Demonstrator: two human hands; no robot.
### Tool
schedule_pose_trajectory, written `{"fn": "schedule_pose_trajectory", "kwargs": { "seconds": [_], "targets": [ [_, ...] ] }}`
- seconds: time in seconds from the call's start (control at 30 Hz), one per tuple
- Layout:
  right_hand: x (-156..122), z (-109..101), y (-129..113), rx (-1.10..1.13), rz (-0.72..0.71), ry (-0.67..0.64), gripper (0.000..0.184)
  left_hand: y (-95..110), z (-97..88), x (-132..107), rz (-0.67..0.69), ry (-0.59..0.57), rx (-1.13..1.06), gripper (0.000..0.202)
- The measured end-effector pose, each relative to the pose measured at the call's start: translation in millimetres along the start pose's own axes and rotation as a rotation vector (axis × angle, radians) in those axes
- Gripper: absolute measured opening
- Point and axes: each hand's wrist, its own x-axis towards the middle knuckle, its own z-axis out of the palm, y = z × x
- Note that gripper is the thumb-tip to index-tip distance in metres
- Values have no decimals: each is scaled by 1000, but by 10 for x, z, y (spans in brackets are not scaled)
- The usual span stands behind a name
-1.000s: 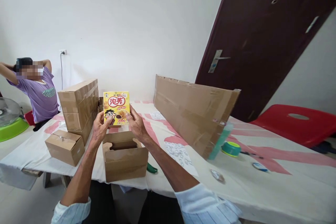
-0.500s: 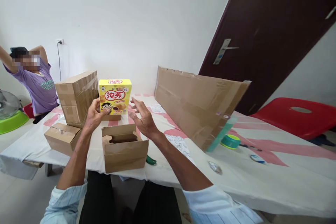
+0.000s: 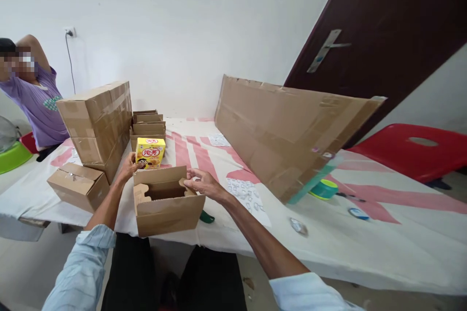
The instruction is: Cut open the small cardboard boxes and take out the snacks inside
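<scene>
My left hand grips a yellow snack box by its left side, just behind an open cardboard box. That carton stands at the table's front edge, top flaps raised, with nothing visible in the part of its inside that shows. At its right rear corner the fingers of my right hand close on the raised edge of the carton. A dark green tool handle, partly hidden, lies to the carton's right.
Stacked taped cartons and a small closed carton stand left. Several open cartons line up behind. A large cardboard sheet leans to the right, near a tape roll. A person sits far left.
The snack box in my left hand has come down and nearer to the open carton. My right hand has moved from beside the snack box down to the carton's right rear edge.
</scene>
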Motion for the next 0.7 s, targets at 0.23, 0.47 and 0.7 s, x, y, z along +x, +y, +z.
{"fn": "schedule_pose_trajectory", "kwargs": {
  "seconds": [0.23, 0.47, 0.7],
  "targets": [
    [209, 100, 138, 18, 60, -45, 41, -306, 340, 369, -77, 78, 8, 55],
    [808, 99, 286, 9, -43, 183, 44, -73, -46, 36, -103, 300, -31, 54],
    [1484, 259, 439, -8, -58, 293, 40, 57, 3, -1120, 119, 347, 336, 24]
  ]
}}
